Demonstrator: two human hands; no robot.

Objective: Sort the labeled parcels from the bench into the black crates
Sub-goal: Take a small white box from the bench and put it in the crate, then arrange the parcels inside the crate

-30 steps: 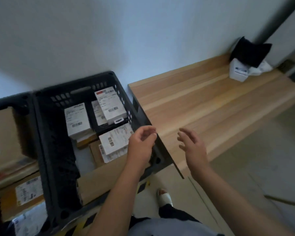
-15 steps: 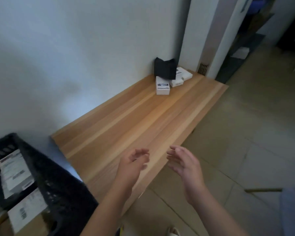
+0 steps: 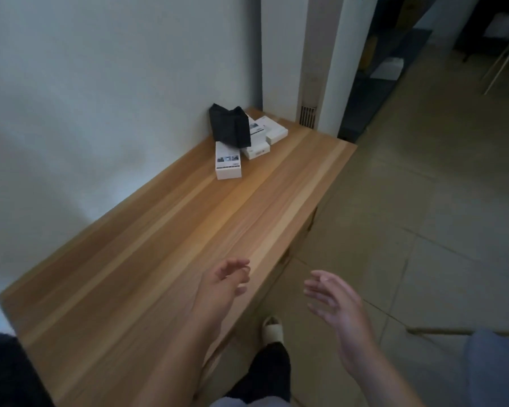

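Head view: white parcels (image 3: 228, 164) at twelve o'clock look light, rigid; grip their long sides. Left hand (image 3: 221, 286) and right hand (image 3: 334, 301) hang loosely spread, empty.

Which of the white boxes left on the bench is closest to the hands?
The front white box, label up, partly under the black bag. The other white boxes sit behind it toward the far end. Both hands are empty.
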